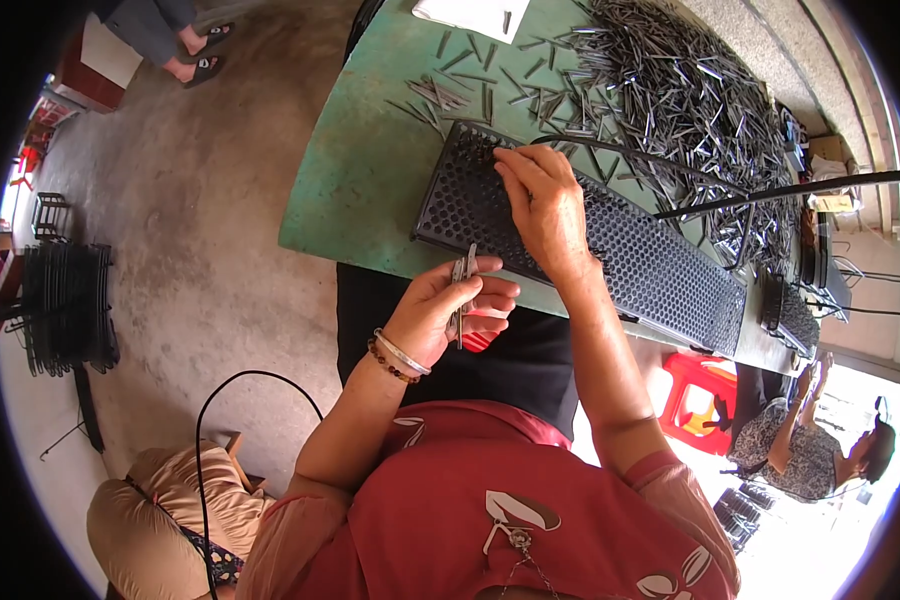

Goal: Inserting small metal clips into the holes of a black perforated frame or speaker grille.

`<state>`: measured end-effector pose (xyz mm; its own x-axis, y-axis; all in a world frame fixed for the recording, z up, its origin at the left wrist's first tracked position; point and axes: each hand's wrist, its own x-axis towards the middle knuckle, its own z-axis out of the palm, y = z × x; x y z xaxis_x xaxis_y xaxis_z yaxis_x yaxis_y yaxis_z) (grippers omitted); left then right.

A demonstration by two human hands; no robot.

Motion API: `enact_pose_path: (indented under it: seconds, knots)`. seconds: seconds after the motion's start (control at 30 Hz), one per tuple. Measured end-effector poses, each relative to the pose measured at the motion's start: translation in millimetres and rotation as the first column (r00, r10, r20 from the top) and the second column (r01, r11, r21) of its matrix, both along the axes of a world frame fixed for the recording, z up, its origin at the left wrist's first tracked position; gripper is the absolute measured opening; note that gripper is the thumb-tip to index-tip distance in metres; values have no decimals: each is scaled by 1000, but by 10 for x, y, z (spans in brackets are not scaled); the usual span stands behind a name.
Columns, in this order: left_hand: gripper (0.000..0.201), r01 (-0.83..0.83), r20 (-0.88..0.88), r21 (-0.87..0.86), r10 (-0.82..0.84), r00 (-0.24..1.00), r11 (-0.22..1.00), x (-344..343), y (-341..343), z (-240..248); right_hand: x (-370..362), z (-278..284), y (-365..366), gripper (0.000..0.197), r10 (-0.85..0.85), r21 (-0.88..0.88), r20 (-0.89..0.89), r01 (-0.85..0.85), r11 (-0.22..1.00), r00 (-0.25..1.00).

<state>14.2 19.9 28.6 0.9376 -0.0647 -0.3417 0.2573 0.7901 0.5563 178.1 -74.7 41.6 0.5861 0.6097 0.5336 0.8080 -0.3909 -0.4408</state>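
Observation:
My left hand [432,310] is closed around a small bundle of thin grey metal pieces [467,264], held upright between thumb and fingers just off the near edge of the table. A long black tray [660,260] full of round holes lies slantwise on the green table [355,175]. Over the tray's left part, my right hand [550,205] has its thumb and fingertips pinched together, close to the holes. Whatever sits between those fingertips is too small or hidden to make out. Dark stubs [470,143] stick up from several holes at the tray's far left end.
A large heap of slim dark metal pieces [690,100] covers the table's far right, with looser ones scattered leftward. Black rods [790,190] cross above the tray. A white sheet [465,15] lies at the far edge. A person [805,450] sits at right beside a red stool [695,395].

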Motion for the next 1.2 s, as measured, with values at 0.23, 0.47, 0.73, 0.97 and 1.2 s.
enact_pose_path:
  seconds: [0.23,0.47,0.73,0.97,1.2]
  knots:
    - [35,-4,2,-2,4,1000,1000,2,-5,2,1,3,58,16,84,40,-82,-81,996,993]
    - [33,2,2,-40,-1,1000,999,2,21,47,-88,171,-62,15,32,89,-216,-13,996,976]
    - [30,120,132,9,-121,984,993,24,31,49,-442,334,-320,18,275,147,-767,-258,955,580]
    - [32,82,44,-34,-80,996,996,53,-48,65,-291,308,-394,24,161,204,-870,42,978,465]
    - [32,100,66,-267,-86,994,958,-70,-53,-195,-33,188,-136,19,-71,281,-474,228,932,877]
